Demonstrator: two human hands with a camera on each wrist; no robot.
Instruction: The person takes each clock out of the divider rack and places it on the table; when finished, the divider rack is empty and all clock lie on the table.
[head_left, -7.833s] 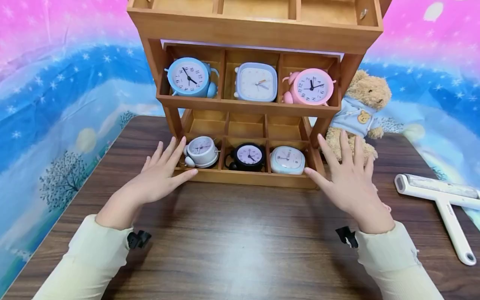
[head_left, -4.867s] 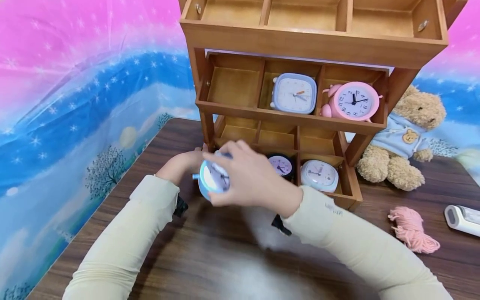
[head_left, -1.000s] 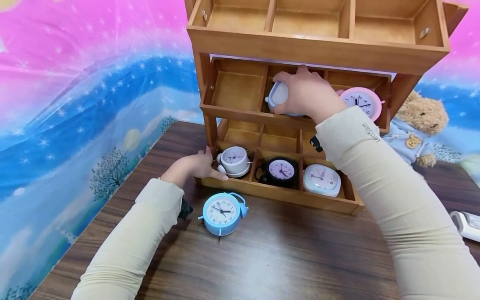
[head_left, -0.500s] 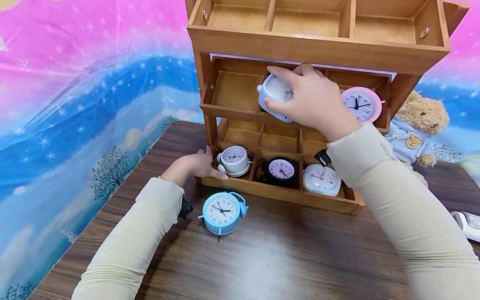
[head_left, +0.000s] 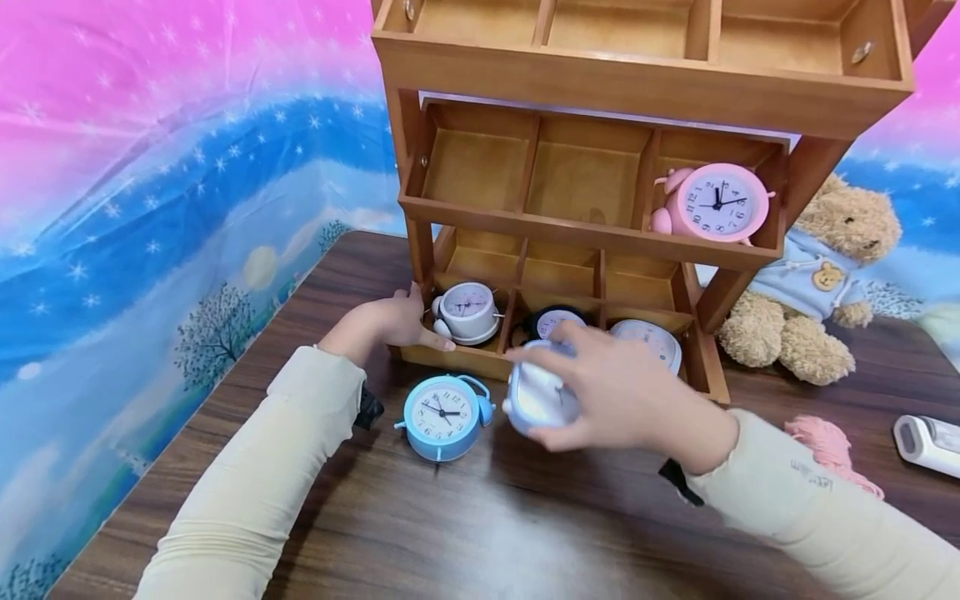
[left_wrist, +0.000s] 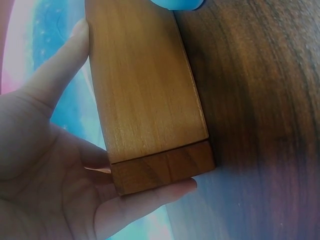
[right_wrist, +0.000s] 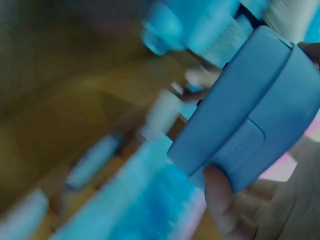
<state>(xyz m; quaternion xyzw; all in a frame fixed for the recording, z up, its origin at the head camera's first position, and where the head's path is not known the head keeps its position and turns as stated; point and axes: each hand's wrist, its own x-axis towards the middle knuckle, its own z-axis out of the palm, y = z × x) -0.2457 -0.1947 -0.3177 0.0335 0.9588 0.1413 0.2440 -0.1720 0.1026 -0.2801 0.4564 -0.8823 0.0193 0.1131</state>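
Note:
In the head view my right hand grips a lilac-blue square alarm clock between thumb and fingers, in front of the lowest tier. Its smooth side fills much of the right wrist view. My left hand holds the lower left corner of the wooden shelf, thumb on the front rim and fingers along the end. A light blue twin-bell alarm clock lies face up on the table, left of the held clock. A pink alarm clock sits in the middle tier's right compartment.
The lowest tier holds a white clock, a black clock and a pale clock, the last two partly covered by my right hand. A teddy bear, pink yarn and a white tool lie rightward.
The light blue clock went from the middle tier to the table. The lilac-blue clock has since left the middle compartment, carried down and forward by my right hand. My left hand stays at the corner.

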